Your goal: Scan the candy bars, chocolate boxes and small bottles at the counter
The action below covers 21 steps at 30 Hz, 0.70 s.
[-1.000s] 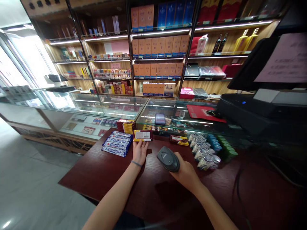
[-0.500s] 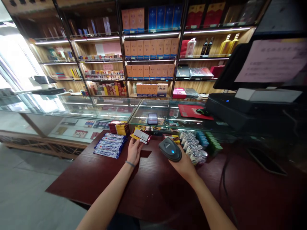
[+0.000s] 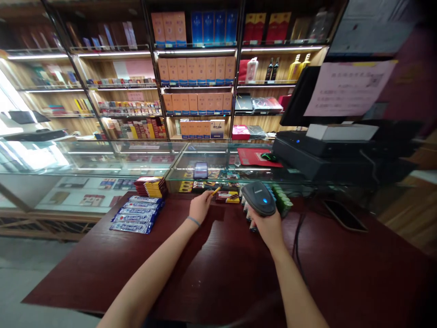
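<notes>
Packet (image 3: 216, 191), edge-on above the counter (image 3: 228, 278), is pinched at left hand's (image 3: 200, 207) 2 o'clock, fingers closed. Scanner (image 3: 258, 197), packet's 3 o'clock, is gripped by right hand (image 3: 271, 229). Packet probably light, stiff, snappable; best held by edges.

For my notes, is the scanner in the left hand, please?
No, the right hand grips the scanner, while the left hand holds a yellow packet.

strip lights (image 3: 118, 55) under the shelves (image 3: 196, 85) and a blown-out opening (image 3: 6, 89) beyond the left edge of the desk (image 3: 211, 291) give light. glare streaks the glass counter (image 3: 119, 157); a shadow (image 3: 217, 213) spreads beside the left hand (image 3: 200, 206). the desk's right edge lies dim; outer margins look stretched, soft.
</notes>
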Motion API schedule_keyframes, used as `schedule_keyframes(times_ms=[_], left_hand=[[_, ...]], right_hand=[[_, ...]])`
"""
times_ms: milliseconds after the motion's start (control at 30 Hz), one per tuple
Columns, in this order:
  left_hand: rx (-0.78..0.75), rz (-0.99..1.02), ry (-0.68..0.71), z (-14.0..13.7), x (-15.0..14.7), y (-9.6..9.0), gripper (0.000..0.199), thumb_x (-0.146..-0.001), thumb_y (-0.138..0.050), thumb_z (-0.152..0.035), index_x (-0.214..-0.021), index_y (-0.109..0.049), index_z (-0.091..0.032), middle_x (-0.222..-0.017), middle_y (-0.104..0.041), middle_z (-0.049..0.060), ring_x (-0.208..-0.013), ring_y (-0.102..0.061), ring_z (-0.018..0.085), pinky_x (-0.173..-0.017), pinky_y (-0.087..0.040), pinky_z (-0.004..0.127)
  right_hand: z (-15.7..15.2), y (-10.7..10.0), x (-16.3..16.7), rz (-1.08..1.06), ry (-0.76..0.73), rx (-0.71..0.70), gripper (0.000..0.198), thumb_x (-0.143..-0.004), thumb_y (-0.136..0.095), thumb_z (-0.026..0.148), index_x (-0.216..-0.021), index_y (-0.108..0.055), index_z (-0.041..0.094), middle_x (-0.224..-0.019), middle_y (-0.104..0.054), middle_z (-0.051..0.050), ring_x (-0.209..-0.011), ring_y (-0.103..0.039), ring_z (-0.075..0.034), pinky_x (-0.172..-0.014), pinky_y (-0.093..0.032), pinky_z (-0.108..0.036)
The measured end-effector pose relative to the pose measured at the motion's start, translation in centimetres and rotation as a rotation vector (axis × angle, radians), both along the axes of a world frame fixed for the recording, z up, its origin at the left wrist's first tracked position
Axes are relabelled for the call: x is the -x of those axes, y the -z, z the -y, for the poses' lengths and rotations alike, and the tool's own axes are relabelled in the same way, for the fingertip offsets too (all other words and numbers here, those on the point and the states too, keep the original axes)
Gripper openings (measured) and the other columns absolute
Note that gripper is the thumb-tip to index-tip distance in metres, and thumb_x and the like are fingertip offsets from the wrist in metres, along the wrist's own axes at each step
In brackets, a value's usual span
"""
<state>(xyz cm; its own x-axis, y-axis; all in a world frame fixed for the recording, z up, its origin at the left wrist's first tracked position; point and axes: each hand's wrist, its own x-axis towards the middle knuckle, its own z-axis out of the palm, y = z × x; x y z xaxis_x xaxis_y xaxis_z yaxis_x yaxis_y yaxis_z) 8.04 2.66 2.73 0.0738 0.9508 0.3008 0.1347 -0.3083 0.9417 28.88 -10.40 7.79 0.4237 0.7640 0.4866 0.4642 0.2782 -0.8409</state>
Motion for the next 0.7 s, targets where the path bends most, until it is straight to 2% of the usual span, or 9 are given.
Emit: schedule_keyframes(times_ms=[67, 167, 267, 333, 467, 567, 700], left_hand=[[0.031, 0.020, 0.079, -0.1, -1.2, 0.1, 0.027, -0.074, -0.078, -0.009, -0.091, -0.077, -0.030, -0.078, -0.071, 0.003, -0.095, -0.068, 0.026, -0.101, -0.043, 0.035], [0.120, 0.177, 0.206, -0.4, -3.0, 0.4, 0.030, -0.071, -0.075, 0.000, -0.082, -0.074, -0.028, -0.076, -0.068, 0.005, -0.103, -0.067, 0.026, -0.106, -0.041, 0.033], [0.142, 0.276, 0.257, -0.9, -4.5, 1.2, 0.032, -0.068, -0.075, 0.004, -0.074, -0.070, -0.026, -0.077, -0.069, 0.006, -0.099, -0.069, 0.023, -0.105, -0.043, 0.031], [0.013, 0.227, 0.247, -1.3, -5.4, 1.8, 0.027, -0.067, -0.081, -0.003, -0.073, -0.069, -0.027, -0.079, -0.071, 0.007, -0.092, -0.070, 0.023, -0.100, -0.048, 0.030], [-0.356, -0.022, 0.254, -2.1, -6.7, 2.7, 0.012, -0.074, -0.083, -0.025, -0.082, -0.073, -0.029, -0.082, -0.074, 0.008, -0.084, -0.071, 0.022, -0.091, -0.052, 0.030], [-0.441, -0.118, 0.274, -2.6, -7.3, 2.8, 0.008, -0.080, -0.078, -0.028, -0.086, -0.075, -0.030, -0.085, -0.074, 0.009, -0.086, -0.071, 0.021, -0.090, -0.052, 0.028], [-0.460, -0.066, 0.267, -3.1, -7.8, 3.1, 0.007, -0.078, -0.079, -0.032, -0.082, -0.074, -0.030, -0.085, -0.075, 0.008, -0.084, -0.071, 0.020, -0.089, -0.052, 0.027]], right_hand=[[0.2, -0.2, -0.4, -0.098, 0.008, 0.019, 0.045, -0.079, -0.070, 0.052, -0.109, -0.065, 0.018, -0.066, -0.070, -0.004, -0.058, -0.067, -0.024, -0.055, -0.056, -0.036], [0.3, -0.5, -0.9, -0.182, 0.009, -0.009, 0.044, -0.077, -0.073, 0.051, -0.106, -0.067, 0.018, -0.064, -0.069, -0.006, -0.062, -0.069, -0.026, -0.057, -0.057, -0.036], [0.4, -0.7, -1.5, -0.217, 0.022, -0.049, 0.043, -0.077, -0.073, 0.050, -0.106, -0.068, 0.018, -0.061, -0.068, -0.004, -0.063, -0.069, -0.026, -0.058, -0.058, -0.036], [0.5, -0.6, -1.9, -0.235, 0.031, -0.049, 0.046, -0.077, -0.073, 0.051, -0.108, -0.067, 0.018, -0.061, -0.068, -0.003, -0.057, -0.067, -0.024, -0.054, -0.057, -0.035], [0.6, -0.5, -2.6, -0.257, 0.030, -0.003, 0.052, -0.077, -0.073, 0.055, -0.114, -0.066, 0.019, -0.069, -0.071, -0.004, -0.050, -0.062, -0.022, -0.051, -0.056, -0.037], [0.6, -0.2, -2.8, -0.257, 0.039, 0.014, 0.051, -0.079, -0.071, 0.056, -0.114, -0.066, 0.019, -0.069, -0.071, -0.005, -0.053, -0.065, -0.024, -0.054, -0.057, -0.039], [0.3, 0.0, -2.8, -0.180, 0.056, -0.024, 0.046, -0.081, -0.069, 0.054, -0.112, -0.066, 0.020, -0.065, -0.068, -0.004, -0.067, -0.070, -0.028, -0.062, -0.061, -0.040]])
